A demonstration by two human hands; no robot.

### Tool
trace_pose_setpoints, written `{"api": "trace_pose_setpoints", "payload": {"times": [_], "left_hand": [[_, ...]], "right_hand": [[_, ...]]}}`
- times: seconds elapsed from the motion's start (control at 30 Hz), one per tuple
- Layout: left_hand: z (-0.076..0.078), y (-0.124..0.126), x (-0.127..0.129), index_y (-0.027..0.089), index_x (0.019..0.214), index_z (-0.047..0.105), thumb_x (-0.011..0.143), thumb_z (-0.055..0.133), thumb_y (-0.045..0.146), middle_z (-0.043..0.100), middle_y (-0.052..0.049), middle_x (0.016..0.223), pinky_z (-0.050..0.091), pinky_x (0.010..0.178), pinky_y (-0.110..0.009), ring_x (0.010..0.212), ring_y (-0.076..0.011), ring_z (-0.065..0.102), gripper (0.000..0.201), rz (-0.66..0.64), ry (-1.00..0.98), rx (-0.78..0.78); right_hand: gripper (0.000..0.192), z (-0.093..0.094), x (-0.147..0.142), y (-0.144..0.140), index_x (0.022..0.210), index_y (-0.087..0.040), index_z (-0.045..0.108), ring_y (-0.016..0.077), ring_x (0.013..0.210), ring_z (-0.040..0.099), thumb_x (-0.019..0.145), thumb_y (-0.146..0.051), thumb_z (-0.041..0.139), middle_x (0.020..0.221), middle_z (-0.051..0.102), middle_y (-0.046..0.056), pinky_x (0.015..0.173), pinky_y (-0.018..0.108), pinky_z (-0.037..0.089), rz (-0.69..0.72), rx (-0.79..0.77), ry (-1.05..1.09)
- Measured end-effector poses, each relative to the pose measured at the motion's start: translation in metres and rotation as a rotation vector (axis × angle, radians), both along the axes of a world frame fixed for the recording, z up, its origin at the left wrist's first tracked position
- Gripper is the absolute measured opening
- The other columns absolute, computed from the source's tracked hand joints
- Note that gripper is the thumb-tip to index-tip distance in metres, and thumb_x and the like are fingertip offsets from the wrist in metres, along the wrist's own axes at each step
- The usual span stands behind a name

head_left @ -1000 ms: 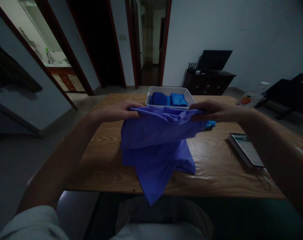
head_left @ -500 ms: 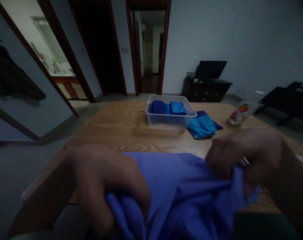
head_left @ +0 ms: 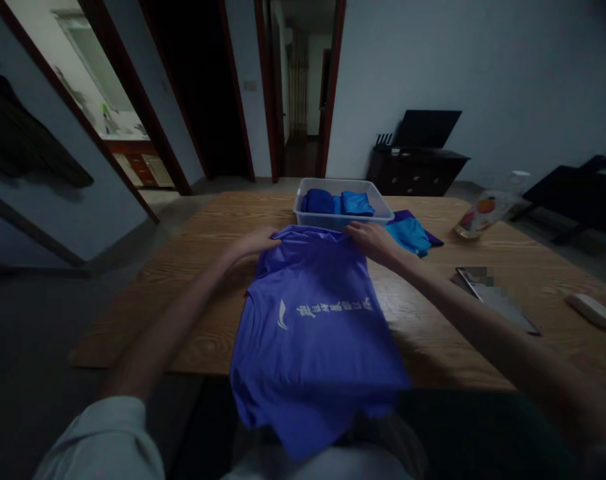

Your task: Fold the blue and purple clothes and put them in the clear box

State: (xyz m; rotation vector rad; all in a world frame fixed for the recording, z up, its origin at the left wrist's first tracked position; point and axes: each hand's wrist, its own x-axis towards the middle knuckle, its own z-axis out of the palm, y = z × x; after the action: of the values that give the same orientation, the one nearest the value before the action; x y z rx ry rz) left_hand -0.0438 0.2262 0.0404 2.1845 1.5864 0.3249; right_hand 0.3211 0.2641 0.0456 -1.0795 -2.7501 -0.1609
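A dim room seen from a head-worn camera looking down over a wooden tabletop [head_left: 207, 267]. A purple-blue T-shirt [head_left: 315, 333] lies spread flat in the middle of it, white lettering facing up. Its long axis runs from far to near: the far edge lies just in front of a clear plastic bin [head_left: 341, 208], and the near end spills over the tabletop's near edge toward the person's lap.

Both arms reach forward to the shirt's far edge. The left hand [head_left: 253, 241] rests at the far left corner of the shirt, fingers curled onto the cloth; the right hand [head_left: 375, 241] rests at the far right corner, fingers pressed down on the fabric. Whether either hand pinches the cloth or only lies on it cannot be told in this light. The two hands sit about level with each other, one at each side of the shirt, so neither is clearly nearer; the rest of the shirt stretches back from them toward the person.

Inside the bin lie folded blue garments [head_left: 337, 201]. Just right of the bin, a teal cloth [head_left: 409, 233] lies on the tabletop over something darker. Farther right stand a snack bag [head_left: 480, 212], a flat dark tablet-like thing [head_left: 497, 300] and a pale small object [head_left: 593, 310].
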Motion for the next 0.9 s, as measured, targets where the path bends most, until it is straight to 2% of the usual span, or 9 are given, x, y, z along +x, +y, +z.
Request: {"api": "trace_pose_setpoints", "payload": {"times": [0.17, 0.3, 0.4, 0.47, 0.57, 0.63, 0.73, 0.83, 0.9], "left_hand": [[-0.028, 0.017, 0.003, 0.015, 0.119, 0.077, 0.096, 0.058, 0.023, 0.073, -0.016, 0.126, 0.047, 0.115, -0.046, 0.127, -0.0338, 0.063, 0.031, 0.149, 0.033, 0.252], [-0.055, 0.021, -0.008, 0.011, 0.129, 0.072, 0.096, 0.053, 0.015, 0.066, -0.020, 0.136, 0.045, 0.120, -0.053, 0.133, -0.0358, 0.060, 0.039, 0.200, 0.020, 0.284], [-0.072, 0.010, -0.025, 0.010, 0.140, 0.065, 0.093, 0.062, 0.018, 0.064, -0.020, 0.140, 0.050, 0.119, -0.048, 0.132, -0.0322, 0.062, 0.048, 0.170, -0.018, 0.217], [-0.075, -0.007, -0.038, 0.012, 0.147, 0.060, 0.092, 0.068, 0.023, 0.059, -0.020, 0.149, 0.049, 0.122, -0.047, 0.140, -0.0307, 0.058, 0.057, 0.160, -0.046, 0.187], [-0.066, -0.055, -0.052, 0.019, 0.152, 0.056, 0.097, 0.067, 0.033, 0.050, -0.016, 0.163, 0.046, 0.125, -0.045, 0.151, -0.0283, 0.051, 0.057, 0.132, -0.144, 0.194], [-0.054, -0.102, -0.052, 0.024, 0.146, 0.061, 0.103, 0.061, 0.042, 0.057, -0.012, 0.158, 0.050, 0.121, -0.042, 0.144, -0.0270, 0.056, 0.047, 0.084, -0.258, 0.167], [-0.040, -0.184, -0.043, 0.024, 0.124, 0.075, 0.106, 0.058, 0.059, 0.075, -0.007, 0.126, 0.056, 0.102, -0.035, 0.117, -0.0249, 0.070, 0.043, 0.083, -0.284, -0.075], [-0.043, -0.260, -0.038, 0.022, 0.107, 0.079, 0.105, 0.057, 0.068, 0.080, -0.006, 0.107, 0.056, 0.081, -0.028, 0.097, -0.0224, 0.075, 0.051, 0.003, -0.316, -0.614], [-0.055, -0.298, -0.041, 0.022, 0.115, 0.079, 0.103, 0.060, 0.071, 0.081, -0.007, 0.112, 0.055, 0.074, -0.027, 0.098, -0.0234, 0.076, 0.054, 0.040, -0.378, -0.792]], "right_hand": [[0.038, -0.017, -0.003, 0.000, 0.132, -0.008, 0.069, 0.0318, 0.107, 0.064, 0.111, -0.014, 0.037, 0.124, 0.070, 0.022, 0.097, 0.042, 0.044, -0.022, 0.133, -0.020], [0.042, -0.032, -0.004, -0.012, 0.145, -0.006, 0.063, 0.0368, 0.130, 0.058, 0.109, -0.013, 0.043, 0.142, 0.063, 0.026, 0.110, 0.049, 0.043, 0.010, 0.149, -0.035], [0.048, -0.052, -0.008, -0.064, 0.154, -0.008, 0.057, 0.0400, 0.147, 0.048, 0.108, -0.022, 0.058, 0.159, 0.052, 0.026, 0.119, 0.055, 0.041, 0.095, 0.104, 0.027], [0.046, -0.062, -0.010, -0.116, 0.155, -0.015, 0.057, 0.0354, 0.145, 0.052, 0.112, -0.031, 0.057, 0.160, 0.054, 0.020, 0.120, 0.053, 0.044, 0.322, -0.054, 0.041], [0.049, -0.060, -0.012, -0.199, 0.158, -0.019, 0.056, 0.0327, 0.149, 0.052, 0.111, -0.035, 0.061, 0.162, 0.055, 0.017, 0.124, 0.053, 0.044, 0.485, -0.299, 0.126], [0.039, -0.054, -0.013, -0.243, 0.149, -0.020, 0.063, 0.0308, 0.146, 0.054, 0.111, -0.024, 0.057, 0.156, 0.061, 0.017, 0.124, 0.053, 0.043, 0.531, -0.465, 0.250], [0.033, -0.065, -0.010, -0.285, 0.141, -0.023, 0.069, 0.0239, 0.133, 0.064, 0.110, -0.031, 0.062, 0.142, 0.069, 0.012, 0.116, 0.042, 0.051, 0.544, -1.057, 0.453], [0.043, -0.119, -0.002, -0.309, 0.138, -0.024, 0.074, 0.0223, 0.123, 0.071, 0.109, -0.053, 0.062, 0.131, 0.075, 0.009, 0.108, 0.038, 0.055, 0.476, -1.733, 0.427], [0.052, -0.167, 0.005, -0.321, 0.117, -0.024, 0.083, 0.0241, 0.105, 0.075, 0.092, -0.068, 0.078, 0.111, 0.080, 0.007, 0.095, 0.037, 0.059, 0.126, -1.806, 0.435]]}}
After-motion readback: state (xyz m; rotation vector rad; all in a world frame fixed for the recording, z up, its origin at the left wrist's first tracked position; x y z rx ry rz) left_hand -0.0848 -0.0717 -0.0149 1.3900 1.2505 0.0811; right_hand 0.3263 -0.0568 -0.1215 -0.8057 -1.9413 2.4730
